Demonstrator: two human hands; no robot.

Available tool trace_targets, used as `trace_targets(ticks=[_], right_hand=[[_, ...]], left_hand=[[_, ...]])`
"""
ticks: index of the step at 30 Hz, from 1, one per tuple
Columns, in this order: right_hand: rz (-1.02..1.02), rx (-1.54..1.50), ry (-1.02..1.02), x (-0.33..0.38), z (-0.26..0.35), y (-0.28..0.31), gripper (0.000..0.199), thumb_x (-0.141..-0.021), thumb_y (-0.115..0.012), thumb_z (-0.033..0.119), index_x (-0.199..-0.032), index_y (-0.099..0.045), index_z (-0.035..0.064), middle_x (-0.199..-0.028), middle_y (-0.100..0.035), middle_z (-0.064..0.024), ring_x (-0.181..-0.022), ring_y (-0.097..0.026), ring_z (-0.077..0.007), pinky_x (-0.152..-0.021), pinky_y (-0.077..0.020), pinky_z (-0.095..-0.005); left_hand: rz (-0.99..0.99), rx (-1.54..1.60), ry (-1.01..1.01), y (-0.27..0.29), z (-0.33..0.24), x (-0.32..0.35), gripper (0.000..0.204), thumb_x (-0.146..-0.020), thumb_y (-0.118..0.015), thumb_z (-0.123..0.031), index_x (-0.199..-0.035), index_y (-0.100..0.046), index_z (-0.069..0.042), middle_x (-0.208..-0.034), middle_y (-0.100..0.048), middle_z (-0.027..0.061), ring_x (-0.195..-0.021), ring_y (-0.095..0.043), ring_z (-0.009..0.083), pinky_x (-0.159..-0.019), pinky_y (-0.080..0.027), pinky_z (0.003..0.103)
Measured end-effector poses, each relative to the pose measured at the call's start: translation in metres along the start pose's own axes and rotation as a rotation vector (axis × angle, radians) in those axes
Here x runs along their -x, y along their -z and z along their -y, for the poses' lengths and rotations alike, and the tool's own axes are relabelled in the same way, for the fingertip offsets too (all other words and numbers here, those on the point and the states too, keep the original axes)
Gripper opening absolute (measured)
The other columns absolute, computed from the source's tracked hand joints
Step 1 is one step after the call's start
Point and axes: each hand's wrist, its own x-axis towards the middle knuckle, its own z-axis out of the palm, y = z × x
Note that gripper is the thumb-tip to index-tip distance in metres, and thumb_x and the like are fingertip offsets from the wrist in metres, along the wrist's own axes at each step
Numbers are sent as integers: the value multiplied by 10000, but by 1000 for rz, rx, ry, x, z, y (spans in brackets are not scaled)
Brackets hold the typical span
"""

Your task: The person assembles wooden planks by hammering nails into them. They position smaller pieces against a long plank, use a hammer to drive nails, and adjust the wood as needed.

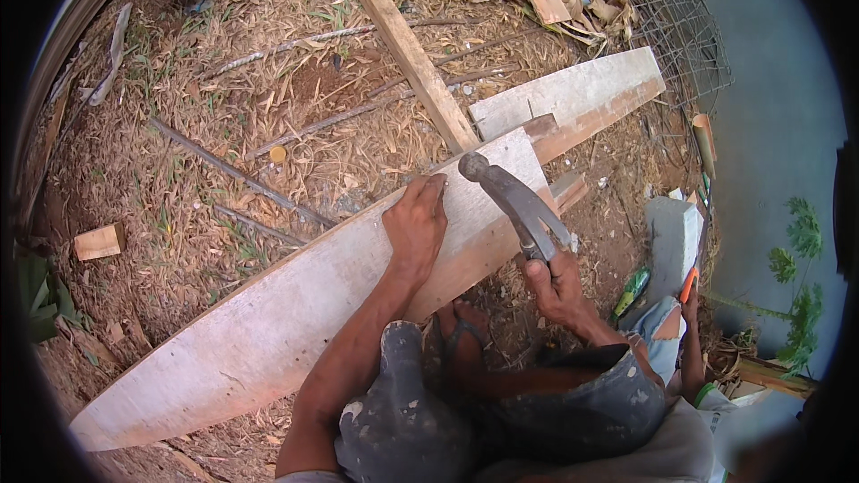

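A long whitish board (259, 331) lies diagonally in front of me, bare brown along its near right edge. My left hand (416, 225) rests on it near the far edge, fingers pinched together; whatever lies between the fingertips is too small to make out. A claw hammer (519, 206) is in my right hand (557, 291), gripped around the handle. Its round striking face hangs over the board, just right of my left fingertips. Beneath the board's far edge, a wooden beam (416, 63) runs away from me. Beyond the board's right end lies a second whitish board (573, 94).
Metal rods (242, 170) lie on the straw-covered ground, with a small wood block (99, 241) at the left. Wire mesh (676, 18) stands against the grey wall (761, 143). At right, another person's hand (690, 306) is by an orange-handled tool (688, 284) and grey block (671, 237).
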Motion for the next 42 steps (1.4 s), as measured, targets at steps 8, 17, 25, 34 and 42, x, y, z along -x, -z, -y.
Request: trace_targets(ticks=[8,17,25,34,42], right_hand=[[43,131,-5,-3,-8,1,306,-991,-555,307,-998,-580,2,-640,-571,-95,-561,-565,-175,-530,-450,-355],[-23,123,157,-3,-9,7,321,-991,-559,327,-967,-572,7,-580,-544,-102,-532,-571,-203,-512,-442,-373],[-17,126,88,-4,7,-1,342,-985,-559,341,-926,-574,5,-599,-569,-160,-550,-614,-313,-521,-454,-399],[-5,168,30,-5,-11,-1,380,-1007,-517,370,-914,-576,6,-593,-538,-109,-528,-533,-189,-504,-423,-382],[-103,-16,84,5,-12,7,420,-1022,-477,403,-949,-580,2,-579,-484,-44,-551,-469,-107,-498,-392,-335]], left_hand=[[-26,99,52,0,-1,0,193,-801,-678,-34,-976,-729,-99,-881,-669,57,-671,-653,300,-583,-524,394],[11,35,5,-1,1,1,213,-794,-670,-27,-988,-717,-100,-897,-660,47,-680,-650,298,-603,-524,388],[74,-10,38,2,1,2,227,-797,-651,-29,-1004,-708,-103,-953,-657,29,-699,-655,283,-598,-519,393],[112,277,128,23,10,-19,200,-889,-607,-79,-1058,-714,-69,-929,-682,141,-817,-665,347,-740,-530,394],[996,-22,523,11,48,-83,760,-965,-293,-652,-1226,-661,-40,-1249,-631,227,-1173,-592,368,-1025,-407,476]])
